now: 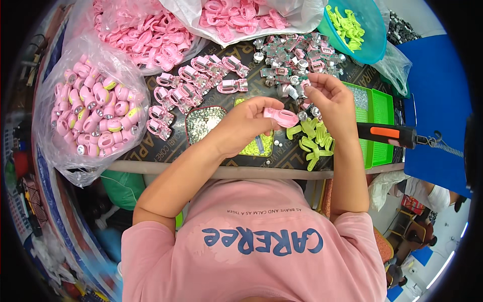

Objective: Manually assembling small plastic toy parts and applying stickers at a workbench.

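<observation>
Pink shirt [261,256]; casing [286,119] in left hand [240,127]; bowl [376,38] (green pieces [347,29] inside).

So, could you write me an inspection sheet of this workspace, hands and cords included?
Surface: dark, patterned table, crowded.
Job's things: pink shell; cluster of pink-and-silver pieces; heap of mixed parts; loose yellow-green pieces.
Clutter: a few small white beads near the front edge; clear plastic bag of pink pieces at left.
Hands: left hand holds the pink shell; right hand has fingertips at the heap, grip unclear.
Cables: coiled cord at the end of a black tool with an orange patch.
Surroundings: blue panel at right; other people at lower right.
</observation>
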Tool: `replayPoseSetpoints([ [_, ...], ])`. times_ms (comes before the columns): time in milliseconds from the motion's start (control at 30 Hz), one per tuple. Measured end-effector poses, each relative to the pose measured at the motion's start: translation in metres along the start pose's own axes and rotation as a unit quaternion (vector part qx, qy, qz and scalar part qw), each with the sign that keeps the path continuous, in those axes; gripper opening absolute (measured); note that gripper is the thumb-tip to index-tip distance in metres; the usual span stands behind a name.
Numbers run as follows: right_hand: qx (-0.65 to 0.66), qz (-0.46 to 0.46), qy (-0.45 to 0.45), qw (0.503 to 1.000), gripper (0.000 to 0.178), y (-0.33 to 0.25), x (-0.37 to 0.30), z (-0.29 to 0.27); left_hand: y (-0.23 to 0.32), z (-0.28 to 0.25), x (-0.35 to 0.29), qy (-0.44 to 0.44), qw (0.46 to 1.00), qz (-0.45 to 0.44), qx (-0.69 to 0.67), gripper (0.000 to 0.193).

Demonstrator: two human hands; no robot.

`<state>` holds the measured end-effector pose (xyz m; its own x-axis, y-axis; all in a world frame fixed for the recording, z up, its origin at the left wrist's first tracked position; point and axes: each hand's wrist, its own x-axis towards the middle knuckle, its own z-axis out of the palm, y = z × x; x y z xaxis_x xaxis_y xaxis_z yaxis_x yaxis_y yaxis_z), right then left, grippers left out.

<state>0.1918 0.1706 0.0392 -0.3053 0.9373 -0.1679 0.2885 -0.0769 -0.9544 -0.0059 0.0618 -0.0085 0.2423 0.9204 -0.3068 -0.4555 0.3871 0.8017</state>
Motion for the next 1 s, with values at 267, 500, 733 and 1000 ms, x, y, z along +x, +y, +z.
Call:
replayPoseSetpoints([
  [267,-0.094,-0.09,-0.168,0.977,0.024,-0.012,-0.024,0.003,0.001,-0.004,-0.008,-0.01,0.999,0.029,-0.029,0.042],
  [500,-0.221,-0.108,-0.212,0.946,0.025,-0.026,-0.026,0.005,-0.003,-0.008,-0.009,0.021,0.998,0.04,-0.053,0.036],
  [733,-0.256,-0.125,-0.221,0.933,0.025,-0.03,-0.028,0.009,-0.008,-0.006,-0.011,0.034,0.994,0.04,-0.096,0.034],
  [1000,-0.281,-0.362,-0.136,0.878,0.055,-0.007,-0.038,0.02,-0.004,0.001,-0.012,0.036,0.972,0.036,-0.232,0.029],
])
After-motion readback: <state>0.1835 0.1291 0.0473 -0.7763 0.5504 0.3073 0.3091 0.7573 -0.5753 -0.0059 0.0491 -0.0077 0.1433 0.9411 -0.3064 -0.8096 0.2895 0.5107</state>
